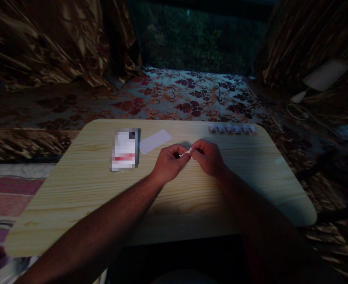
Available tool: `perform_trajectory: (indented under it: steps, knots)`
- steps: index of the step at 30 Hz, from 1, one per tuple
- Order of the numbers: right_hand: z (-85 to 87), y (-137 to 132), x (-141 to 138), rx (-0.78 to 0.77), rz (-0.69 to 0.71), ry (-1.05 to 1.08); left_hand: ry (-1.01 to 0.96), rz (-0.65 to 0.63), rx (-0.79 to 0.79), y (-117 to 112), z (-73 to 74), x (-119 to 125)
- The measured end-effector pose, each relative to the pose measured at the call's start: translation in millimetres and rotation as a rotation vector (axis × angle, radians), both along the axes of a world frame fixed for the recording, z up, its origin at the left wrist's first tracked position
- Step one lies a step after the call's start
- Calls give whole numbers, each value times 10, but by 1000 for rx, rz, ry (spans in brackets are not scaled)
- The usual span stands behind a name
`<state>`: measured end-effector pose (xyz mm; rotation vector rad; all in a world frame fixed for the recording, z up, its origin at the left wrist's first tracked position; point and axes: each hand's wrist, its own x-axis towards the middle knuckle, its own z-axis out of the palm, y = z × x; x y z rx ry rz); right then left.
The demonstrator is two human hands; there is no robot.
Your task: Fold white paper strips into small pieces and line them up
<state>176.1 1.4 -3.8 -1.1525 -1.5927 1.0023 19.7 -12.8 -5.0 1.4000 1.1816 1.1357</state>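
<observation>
My left hand and my right hand meet above the middle of the table, fingertips nearly touching. Pinched between them is a small piece of folded white paper; most of it is hidden by the fingers. Both hands are closed on it. Just beyond my left hand lies a flat pale paper strip, set at a slant. Farther left rests a white packet with a red band, its surface blurred out. Several small pointed, folded pale pieces stand in a row at the far right edge.
The light wood table has rounded corners. A small translucent scrap lies near its right edge. Behind it is a flower-patterned cloth ledge below a window, with brown curtains and a white lamp at the right.
</observation>
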Motion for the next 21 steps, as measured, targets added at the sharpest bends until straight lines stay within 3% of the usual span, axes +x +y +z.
perform_trajectory:
  steps: [21]
  knots:
    - [-16, 5, 9, -2, 2, -12, -23, -21, -1, 9, -32, -5]
